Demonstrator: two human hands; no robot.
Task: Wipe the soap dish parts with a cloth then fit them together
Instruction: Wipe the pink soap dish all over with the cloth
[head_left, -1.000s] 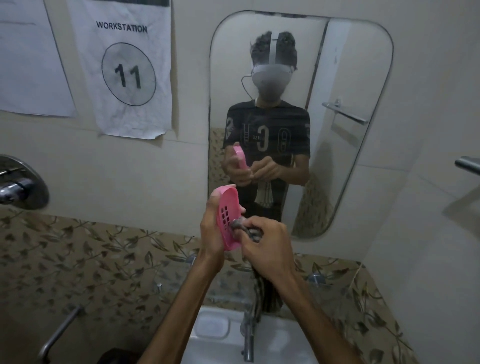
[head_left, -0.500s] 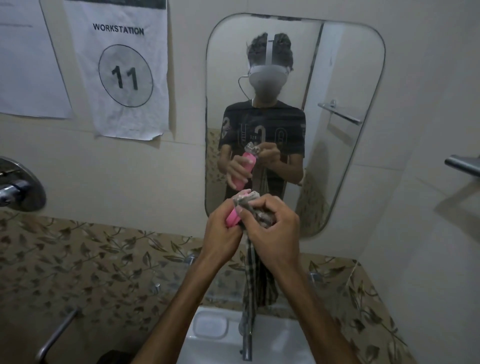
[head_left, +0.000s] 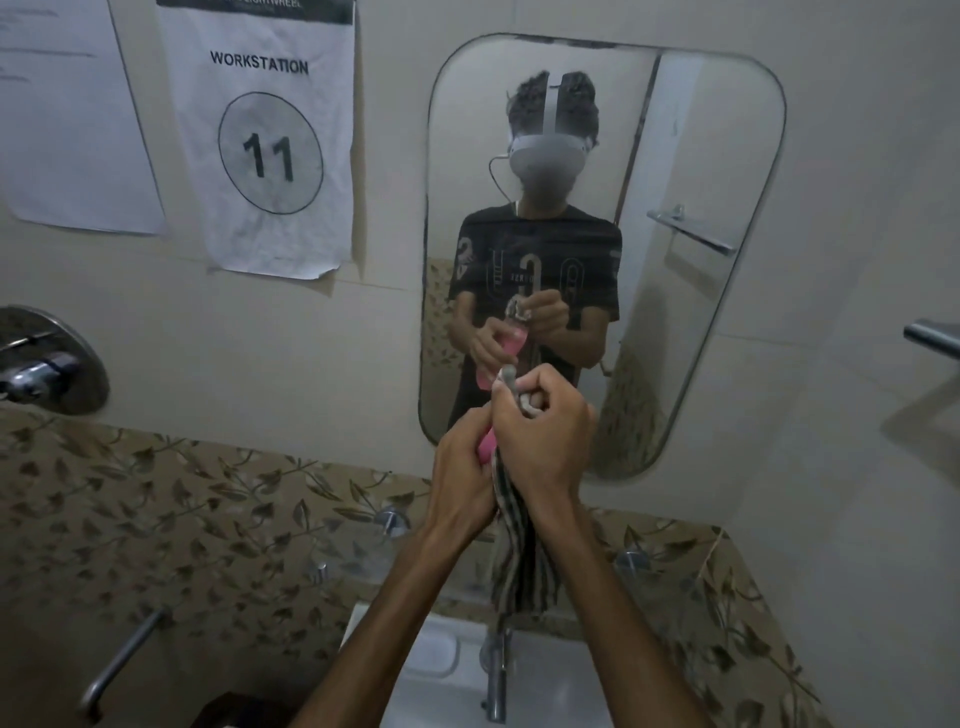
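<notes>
Wiping is underway: the left hand (head_left: 460, 467) grips a pink dish part (head_left: 487, 446), the right hand (head_left: 545, 431) clutches the cloth (head_left: 519, 551) against it; fitting remains.

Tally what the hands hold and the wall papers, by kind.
Pink dish parts: 1 visible
Striped cloths: 1
Wall papers: 2
Total: 4

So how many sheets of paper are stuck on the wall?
2: the white "Workstation 11" paper sheet just left of the mirror, and a plainer white paper sheet at the frame's left edge, partly cut off.
</notes>
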